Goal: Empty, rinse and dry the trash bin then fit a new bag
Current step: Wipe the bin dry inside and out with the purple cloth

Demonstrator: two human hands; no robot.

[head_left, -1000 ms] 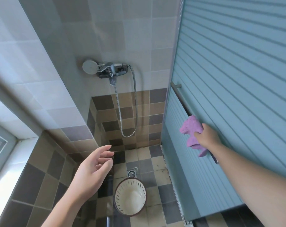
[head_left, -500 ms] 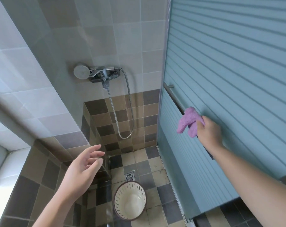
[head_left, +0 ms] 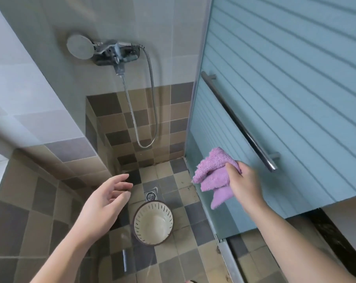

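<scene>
While the right hand grips a purple cloth, the left hand hovers open above a seemingly empty bin on the tiled floor.

A shower head and mixer valve were mounted on the tiled wall, with a metal hose looping below. A floor drain sat in the checkered floor. A handle bar crossed the frosted sliding door.
</scene>
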